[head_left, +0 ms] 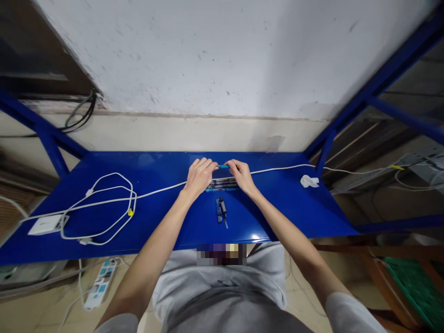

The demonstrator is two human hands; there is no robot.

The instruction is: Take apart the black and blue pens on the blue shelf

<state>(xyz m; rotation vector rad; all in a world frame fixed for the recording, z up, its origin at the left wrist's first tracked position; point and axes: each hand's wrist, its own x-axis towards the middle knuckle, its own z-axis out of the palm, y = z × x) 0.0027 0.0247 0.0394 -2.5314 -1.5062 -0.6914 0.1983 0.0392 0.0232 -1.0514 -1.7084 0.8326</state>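
A slim blue pen point(223, 166) is stretched between my two hands, just above the blue shelf top. My left hand point(200, 176) pinches its left end. At the other end, the fingers of my right hand point(240, 175) are closed on it. Below and between the hands lies a row of several pens point(222, 184), side by side, partly covered by my hands. Nearer to me are two short dark pieces, one like a clear pen part point(218, 211) and one with a thin yellowish tip point(224, 212); their exact kind is too small to tell.
A white cable point(157, 190) runs across the blue shelf point(277, 203) behind the pens and coils at the left, near a white box point(47, 225). Crumpled tissue point(309, 181) lies at the right. Blue frame bars point(347, 111) flank the shelf. A power strip point(101, 283) sits below left.
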